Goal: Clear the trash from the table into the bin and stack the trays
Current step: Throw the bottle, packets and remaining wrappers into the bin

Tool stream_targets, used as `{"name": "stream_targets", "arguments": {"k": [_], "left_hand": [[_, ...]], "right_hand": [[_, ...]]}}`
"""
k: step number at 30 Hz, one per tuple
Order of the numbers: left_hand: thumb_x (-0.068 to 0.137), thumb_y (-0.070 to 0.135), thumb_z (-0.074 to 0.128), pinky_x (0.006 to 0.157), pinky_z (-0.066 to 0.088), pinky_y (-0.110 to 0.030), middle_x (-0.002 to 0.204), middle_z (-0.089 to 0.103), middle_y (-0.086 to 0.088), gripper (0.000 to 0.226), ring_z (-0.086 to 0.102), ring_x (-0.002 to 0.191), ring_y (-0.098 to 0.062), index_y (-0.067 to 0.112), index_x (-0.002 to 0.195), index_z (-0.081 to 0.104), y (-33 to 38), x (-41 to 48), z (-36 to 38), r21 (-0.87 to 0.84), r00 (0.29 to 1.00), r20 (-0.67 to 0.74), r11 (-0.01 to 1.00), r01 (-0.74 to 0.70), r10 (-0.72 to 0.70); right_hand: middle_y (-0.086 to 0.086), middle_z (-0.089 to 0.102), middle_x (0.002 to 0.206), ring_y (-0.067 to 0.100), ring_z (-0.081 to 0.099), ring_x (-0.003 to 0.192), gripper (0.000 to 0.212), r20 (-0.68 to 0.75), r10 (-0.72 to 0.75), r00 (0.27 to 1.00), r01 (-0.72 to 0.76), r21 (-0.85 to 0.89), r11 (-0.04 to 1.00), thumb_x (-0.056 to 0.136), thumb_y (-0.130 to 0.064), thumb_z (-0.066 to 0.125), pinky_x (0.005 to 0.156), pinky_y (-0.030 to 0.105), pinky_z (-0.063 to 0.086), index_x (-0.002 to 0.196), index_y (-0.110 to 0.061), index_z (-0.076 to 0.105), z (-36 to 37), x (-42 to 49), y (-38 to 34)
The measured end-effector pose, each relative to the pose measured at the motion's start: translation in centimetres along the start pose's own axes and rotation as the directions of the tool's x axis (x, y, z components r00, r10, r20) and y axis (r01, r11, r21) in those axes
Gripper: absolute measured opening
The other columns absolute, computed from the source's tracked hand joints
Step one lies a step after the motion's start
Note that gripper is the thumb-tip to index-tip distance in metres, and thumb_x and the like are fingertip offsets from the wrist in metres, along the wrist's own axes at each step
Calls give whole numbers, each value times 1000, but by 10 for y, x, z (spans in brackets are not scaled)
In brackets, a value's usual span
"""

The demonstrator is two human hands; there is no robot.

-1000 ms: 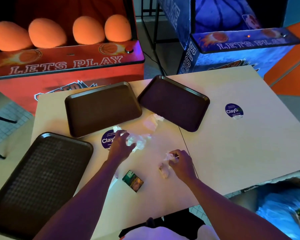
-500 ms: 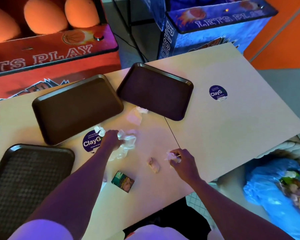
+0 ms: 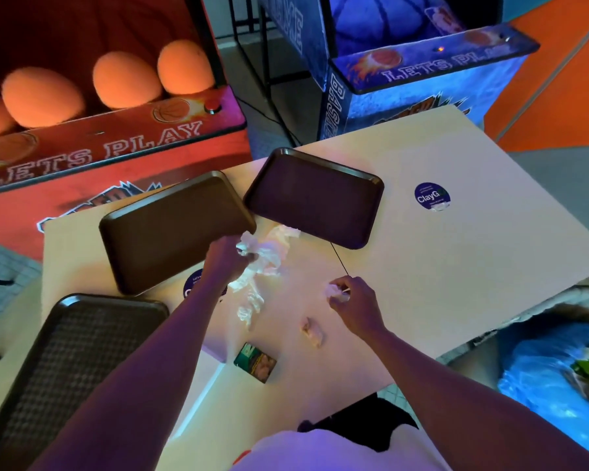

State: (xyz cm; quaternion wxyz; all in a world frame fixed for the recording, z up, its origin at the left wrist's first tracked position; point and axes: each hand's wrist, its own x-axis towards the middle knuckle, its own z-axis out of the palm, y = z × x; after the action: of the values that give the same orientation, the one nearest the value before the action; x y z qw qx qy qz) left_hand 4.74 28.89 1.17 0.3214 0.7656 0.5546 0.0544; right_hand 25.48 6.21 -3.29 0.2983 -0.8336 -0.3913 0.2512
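Head camera, looking down. I see both hands stretched out over a pale surface, well apart from each other.

The left hand is curled around a crumpled white wrapper, and a loose tail of it trails back toward the person. Just past that hand's fingers a tissue lies on the surface, touching the near edge of the far tray. Directly beyond the left hand sits the middle tray, dark and smooth. To the left of the left forearm lies a textured tray. None of the three trays rests on another. A round blue sticker shows partly from under the left wrist.

The right hand pinches a small paper wad between thumb and fingertips; I cannot tell whether the wad is touching the surface. Just beside the right wrist, on the side toward the left arm, a paper scrap lies flat. Nearer the person, between the two forearms, is a green packet.

Below and right of the right arm, off the surface's edge, the bin with a blue liner holds rubbish. Far beyond the hands stand a red arcade machine and a blue arcade machine.
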Motion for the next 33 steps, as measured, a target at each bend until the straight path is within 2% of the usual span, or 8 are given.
{"name": "stream_targets", "arguments": {"k": [7, 9, 11, 17, 22, 26, 30, 33], "left_hand": [[84, 42, 82, 90, 53, -34, 123, 74, -8, 54, 69, 114, -29, 12, 128, 70, 51, -11, 6, -3, 997, 13, 997, -71, 71], [83, 41, 82, 79, 48, -29, 110, 76, -8, 45, 72, 103, -29, 15, 119, 74, 68, -22, 21, 17, 993, 56, 994, -106, 105], [82, 39, 83, 74, 44, -28, 100, 76, -5, 38, 72, 94, -28, 18, 112, 75, 87, -36, 40, 24, 987, 89, 990, -137, 135], [82, 35, 82, 87, 55, -36, 101, 77, -5, 34, 73, 94, -29, 19, 112, 75, 145, -87, 104, 64, 958, 217, 977, -203, 185], [84, 26, 83, 93, 56, -38, 104, 79, -2, 27, 73, 97, -25, 22, 109, 79, 212, -121, 169, 83, 912, 326, 954, -289, 248], [84, 24, 83, 83, 55, -32, 97, 77, -2, 24, 74, 91, -24, 16, 105, 76, 279, -147, 240, 133, 887, 380, 934, -333, 262], [85, 21, 83, 86, 56, -35, 98, 78, -8, 28, 75, 91, -26, 12, 110, 76, 345, -171, 310, 133, 833, 443, 895, -426, 330], [86, 20, 82, 88, 57, -38, 101, 78, -11, 32, 75, 93, -28, 10, 115, 75, 390, -192, 357, 145, 781, 513, 861, -487, 356]], "right_hand": [[4, 68, 105, 20, 67, 94, 25, -59, 29, 998, -28, 18, 999, 85, -19, 77, 79, 29, 56, 109, -16, 73, -26, -4, 4], [6, 68, 107, 21, 67, 96, 26, -68, 56, 996, -54, 31, 998, 85, -19, 76, 83, 32, 57, 111, -15, 73, -38, -11, 13], [9, 68, 108, 24, 67, 97, 27, -82, 79, 993, -76, 45, 996, 86, -17, 76, 85, 33, 56, 112, -12, 73, -53, -19, 28], [11, 68, 111, 25, 67, 98, 31, -121, 174, 977, -165, 78, 983, 85, -14, 75, 85, 30, 54, 117, -11, 73, -111, -48, 101], [12, 66, 114, 26, 66, 101, 33, -166, 286, 944, -269, 119, 956, 85, -12, 72, 87, 33, 54, 119, -11, 71, -182, -78, 186], [14, 66, 116, 28, 64, 108, 33, -232, 395, 889, -360, 180, 915, 86, -13, 75, 90, 31, 49, 118, -7, 71, -240, -110, 269], [13, 66, 120, 29, 63, 113, 36, -255, 501, 827, -439, 262, 859, 87, -16, 74, 94, 33, 49, 123, -11, 70, -285, -143, 345], [14, 66, 118, 31, 63, 112, 36, -265, 606, 750, -518, 334, 788, 86, -17, 75, 94, 36, 50, 121, -10, 70, -314, -172, 394]]}}
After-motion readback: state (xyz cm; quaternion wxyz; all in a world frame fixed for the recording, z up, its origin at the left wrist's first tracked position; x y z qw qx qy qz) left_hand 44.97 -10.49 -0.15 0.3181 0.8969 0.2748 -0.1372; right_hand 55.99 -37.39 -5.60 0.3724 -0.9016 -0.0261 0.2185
